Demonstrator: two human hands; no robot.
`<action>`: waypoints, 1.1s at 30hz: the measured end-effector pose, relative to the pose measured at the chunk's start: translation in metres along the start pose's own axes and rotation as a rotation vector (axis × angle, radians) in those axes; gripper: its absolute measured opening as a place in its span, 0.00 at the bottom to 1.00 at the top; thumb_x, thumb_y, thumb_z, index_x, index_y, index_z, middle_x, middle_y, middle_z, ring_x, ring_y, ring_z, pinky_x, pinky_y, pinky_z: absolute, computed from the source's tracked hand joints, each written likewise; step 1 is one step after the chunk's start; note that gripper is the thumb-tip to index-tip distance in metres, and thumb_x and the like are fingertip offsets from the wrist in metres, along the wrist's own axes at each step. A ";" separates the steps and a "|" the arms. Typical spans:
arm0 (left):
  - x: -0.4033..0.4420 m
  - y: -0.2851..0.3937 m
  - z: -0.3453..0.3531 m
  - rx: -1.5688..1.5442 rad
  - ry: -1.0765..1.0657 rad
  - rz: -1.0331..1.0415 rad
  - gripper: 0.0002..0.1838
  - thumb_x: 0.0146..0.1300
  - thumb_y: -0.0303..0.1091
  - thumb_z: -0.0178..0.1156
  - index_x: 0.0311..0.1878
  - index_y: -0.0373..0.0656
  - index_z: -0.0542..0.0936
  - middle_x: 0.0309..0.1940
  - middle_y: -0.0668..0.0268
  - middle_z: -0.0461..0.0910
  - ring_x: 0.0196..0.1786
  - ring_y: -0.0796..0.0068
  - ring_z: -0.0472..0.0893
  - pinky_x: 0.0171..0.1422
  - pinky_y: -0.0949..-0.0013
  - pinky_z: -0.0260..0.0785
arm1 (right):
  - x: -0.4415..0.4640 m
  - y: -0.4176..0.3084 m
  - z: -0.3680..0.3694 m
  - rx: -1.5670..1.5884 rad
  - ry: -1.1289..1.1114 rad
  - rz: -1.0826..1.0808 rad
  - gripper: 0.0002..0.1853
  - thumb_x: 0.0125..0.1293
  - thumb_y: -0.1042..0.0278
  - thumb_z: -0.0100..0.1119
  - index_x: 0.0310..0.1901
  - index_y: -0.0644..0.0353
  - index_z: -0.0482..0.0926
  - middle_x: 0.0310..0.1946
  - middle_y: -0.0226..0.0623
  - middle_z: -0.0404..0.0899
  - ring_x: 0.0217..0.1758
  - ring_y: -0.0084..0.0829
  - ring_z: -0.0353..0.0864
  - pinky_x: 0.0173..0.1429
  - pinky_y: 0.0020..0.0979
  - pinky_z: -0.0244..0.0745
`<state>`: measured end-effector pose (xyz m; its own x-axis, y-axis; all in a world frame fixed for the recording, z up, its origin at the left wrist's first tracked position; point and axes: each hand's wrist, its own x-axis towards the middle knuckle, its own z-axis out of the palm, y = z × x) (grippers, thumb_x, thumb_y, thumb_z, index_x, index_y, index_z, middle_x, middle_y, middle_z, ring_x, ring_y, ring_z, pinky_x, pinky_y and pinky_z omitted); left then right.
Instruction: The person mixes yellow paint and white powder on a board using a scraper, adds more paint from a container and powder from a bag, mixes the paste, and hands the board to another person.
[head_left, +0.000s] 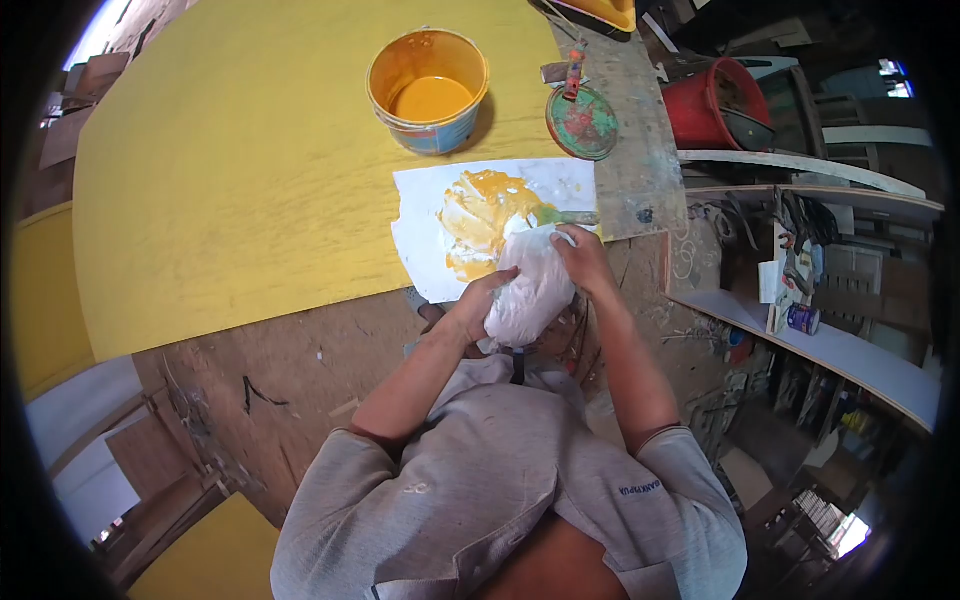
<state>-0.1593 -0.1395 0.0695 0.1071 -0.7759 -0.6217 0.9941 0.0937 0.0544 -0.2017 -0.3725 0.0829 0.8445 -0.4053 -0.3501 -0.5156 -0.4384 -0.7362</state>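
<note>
Both of my hands hold a clear plastic bag (534, 290) filled with something whitish, just over the near edge of a white sheet (418, 225). My left hand (484, 304) grips the bag's left side, thumb on top. My right hand (582, 258) is closed on its upper right corner. Yellow and white paste (478, 215) is smeared across the sheet. Beyond the bag, a scraper (572, 217) with greenish paste on it lies on the sheet's right part, its near side partly hidden.
A bucket (428, 138) with orange-yellow paint stands behind the sheet on a yellow board (250, 190). To its right are a stained round lid (590, 130) and a red-handled tool (574, 72). A red bucket (695, 108) lies farther right, near a shelf (850, 365).
</note>
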 end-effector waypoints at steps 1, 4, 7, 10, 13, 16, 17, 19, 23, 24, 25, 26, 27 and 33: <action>-0.001 -0.001 0.001 -0.002 -0.005 -0.004 0.30 0.81 0.45 0.58 0.76 0.35 0.71 0.63 0.50 0.85 0.60 0.52 0.89 0.65 0.47 0.84 | -0.003 -0.005 -0.002 -0.006 0.008 -0.008 0.20 0.76 0.60 0.66 0.59 0.70 0.86 0.54 0.52 0.90 0.58 0.40 0.90 0.64 0.37 0.79; -0.001 0.003 0.005 -0.021 -0.013 0.008 0.30 0.81 0.45 0.58 0.77 0.35 0.71 0.64 0.50 0.84 0.60 0.51 0.89 0.66 0.46 0.83 | 0.003 -0.003 0.000 -0.030 0.039 -0.055 0.20 0.76 0.60 0.66 0.59 0.70 0.86 0.53 0.53 0.90 0.57 0.41 0.90 0.64 0.37 0.79; -0.001 -0.006 0.006 -0.057 -0.028 0.024 0.30 0.81 0.44 0.57 0.77 0.34 0.70 0.65 0.48 0.84 0.62 0.50 0.88 0.67 0.46 0.83 | -0.003 -0.011 -0.002 0.022 0.017 -0.028 0.20 0.75 0.60 0.65 0.58 0.68 0.87 0.53 0.55 0.90 0.59 0.48 0.89 0.65 0.41 0.80; 0.004 -0.009 0.002 -0.084 -0.033 0.040 0.31 0.81 0.45 0.57 0.77 0.34 0.71 0.65 0.48 0.84 0.61 0.48 0.88 0.67 0.44 0.82 | 0.007 0.001 0.004 0.013 0.028 -0.074 0.19 0.74 0.60 0.65 0.57 0.67 0.87 0.53 0.56 0.89 0.60 0.51 0.89 0.65 0.42 0.80; 0.007 -0.009 0.001 -0.085 -0.044 0.027 0.31 0.81 0.46 0.57 0.77 0.34 0.71 0.64 0.47 0.84 0.61 0.47 0.88 0.67 0.44 0.82 | 0.007 0.006 0.004 0.030 0.029 -0.094 0.19 0.74 0.60 0.65 0.57 0.67 0.87 0.53 0.56 0.89 0.60 0.51 0.89 0.65 0.43 0.80; 0.006 -0.027 -0.001 -0.049 -0.009 0.061 0.30 0.81 0.46 0.57 0.77 0.35 0.71 0.64 0.47 0.84 0.61 0.48 0.88 0.67 0.44 0.82 | 0.000 0.014 0.003 0.014 0.038 -0.104 0.19 0.74 0.60 0.65 0.56 0.68 0.87 0.52 0.55 0.90 0.58 0.51 0.90 0.64 0.42 0.80; 0.010 -0.028 -0.001 -0.019 0.011 0.077 0.30 0.82 0.46 0.56 0.77 0.35 0.71 0.64 0.48 0.84 0.61 0.48 0.87 0.67 0.45 0.82 | 0.004 0.015 0.001 -0.003 0.053 -0.124 0.19 0.74 0.60 0.66 0.56 0.68 0.87 0.52 0.55 0.90 0.57 0.50 0.90 0.64 0.42 0.81; 0.021 -0.029 -0.001 0.105 0.056 0.149 0.30 0.82 0.45 0.56 0.77 0.35 0.71 0.64 0.48 0.84 0.62 0.49 0.87 0.67 0.47 0.81 | 0.003 0.010 -0.009 0.108 0.033 -0.133 0.18 0.76 0.61 0.65 0.55 0.68 0.86 0.51 0.53 0.90 0.55 0.45 0.90 0.63 0.40 0.80; 0.037 -0.043 0.004 0.642 0.186 0.459 0.28 0.84 0.45 0.53 0.76 0.34 0.72 0.63 0.48 0.85 0.60 0.52 0.87 0.65 0.52 0.79 | -0.012 0.014 -0.028 0.274 0.000 -0.147 0.15 0.78 0.65 0.63 0.56 0.68 0.85 0.49 0.43 0.90 0.53 0.31 0.88 0.62 0.33 0.80; 0.039 -0.046 0.009 0.820 0.223 0.565 0.28 0.85 0.46 0.53 0.75 0.33 0.72 0.63 0.49 0.85 0.59 0.52 0.88 0.65 0.53 0.79 | -0.012 0.021 -0.030 0.327 0.001 -0.155 0.14 0.78 0.67 0.62 0.57 0.67 0.85 0.49 0.41 0.90 0.53 0.29 0.87 0.62 0.33 0.79; 0.041 -0.050 0.014 0.939 0.270 0.661 0.28 0.85 0.46 0.52 0.75 0.33 0.72 0.61 0.48 0.85 0.57 0.51 0.88 0.64 0.53 0.78 | -0.011 0.030 -0.032 0.380 0.002 -0.164 0.13 0.79 0.68 0.62 0.57 0.67 0.85 0.50 0.39 0.90 0.53 0.27 0.86 0.62 0.32 0.79; 0.042 -0.054 0.020 1.057 0.319 0.758 0.28 0.86 0.47 0.50 0.74 0.33 0.73 0.59 0.46 0.86 0.56 0.50 0.88 0.63 0.53 0.78 | -0.011 0.038 -0.036 0.434 0.001 -0.173 0.13 0.79 0.70 0.61 0.57 0.67 0.85 0.50 0.36 0.89 0.53 0.25 0.85 0.62 0.31 0.79; 0.041 -0.057 0.029 1.175 0.370 0.853 0.28 0.86 0.48 0.49 0.73 0.33 0.73 0.57 0.45 0.87 0.55 0.49 0.88 0.62 0.53 0.77 | -0.012 0.041 -0.042 0.457 0.015 -0.195 0.12 0.79 0.71 0.61 0.57 0.67 0.85 0.50 0.35 0.89 0.54 0.25 0.84 0.62 0.31 0.79; 0.064 -0.050 0.101 1.283 0.410 0.871 0.25 0.85 0.47 0.52 0.71 0.36 0.74 0.51 0.32 0.84 0.56 0.25 0.82 0.59 0.38 0.75 | -0.004 0.060 -0.099 0.602 0.162 -0.178 0.12 0.78 0.74 0.60 0.58 0.67 0.84 0.52 0.35 0.88 0.55 0.25 0.84 0.64 0.29 0.77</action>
<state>-0.2009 -0.2564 0.1059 0.8200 -0.5370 -0.1980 0.0133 -0.3280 0.9446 -0.2507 -0.4768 0.0975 0.8528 -0.5043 -0.1358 -0.1585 -0.0022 -0.9874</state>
